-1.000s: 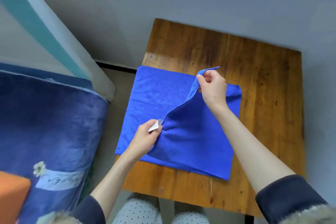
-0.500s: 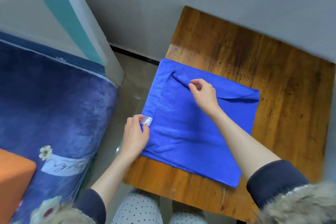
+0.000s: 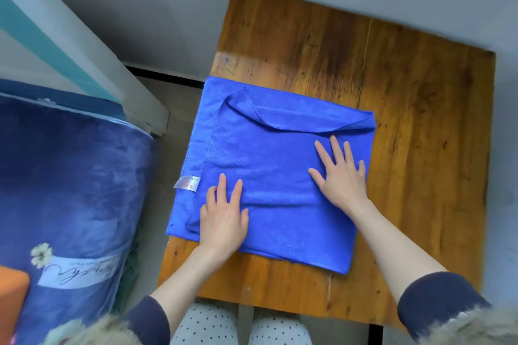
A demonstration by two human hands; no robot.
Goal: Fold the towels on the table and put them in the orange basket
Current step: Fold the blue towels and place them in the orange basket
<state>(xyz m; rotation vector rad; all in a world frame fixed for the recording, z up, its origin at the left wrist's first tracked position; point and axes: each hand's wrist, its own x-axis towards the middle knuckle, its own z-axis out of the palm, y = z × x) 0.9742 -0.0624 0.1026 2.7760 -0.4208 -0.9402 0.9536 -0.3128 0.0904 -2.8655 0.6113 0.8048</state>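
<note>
Where we press: both flat on the blue towel (image 3: 269,154)
Left hand (image 3: 222,216): seven o'clock, fingers straight
Right hand (image 3: 340,176): three o'clock, fingers wide

towel tag (image 3: 187,184): print too small to read | blanket label (image 3: 75,272): cursive script, illegible

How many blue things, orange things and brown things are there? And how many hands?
Blue: 2, the towel and the flowery blanket
Orange: 1, the basket corner
Brown: 1, the wooden table
Hands: 2, left hand and right hand, flat on the towel
Total: 6
</note>
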